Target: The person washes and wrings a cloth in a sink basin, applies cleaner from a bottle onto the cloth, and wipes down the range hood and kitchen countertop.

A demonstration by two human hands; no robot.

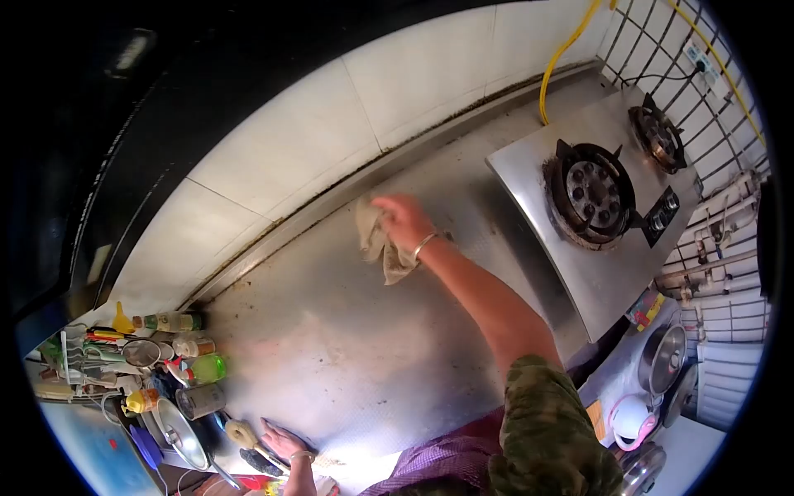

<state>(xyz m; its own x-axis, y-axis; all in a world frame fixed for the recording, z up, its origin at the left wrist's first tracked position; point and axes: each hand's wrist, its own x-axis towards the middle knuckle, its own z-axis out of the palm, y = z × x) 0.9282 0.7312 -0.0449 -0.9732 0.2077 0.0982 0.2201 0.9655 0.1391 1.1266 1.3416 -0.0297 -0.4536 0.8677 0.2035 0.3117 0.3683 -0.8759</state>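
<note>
My right hand is closed on a beige cloth over the steel counter, about midway along it. A bracelet circles that wrist, and the hand and cloth are slightly blurred. Part of the cloth hangs loose below the fingers. Down at the lower left, my left hand lies flat on the counter's near edge with its fingers spread, holding nothing. Just beside it are a brush-like tool with a pale round part and a dark scrubber.
A two-burner gas stove occupies the counter's right end, with a yellow hose behind it. Bottles, including a green one, a can and a pan lid crowd the left end. A tiled wall runs along the back.
</note>
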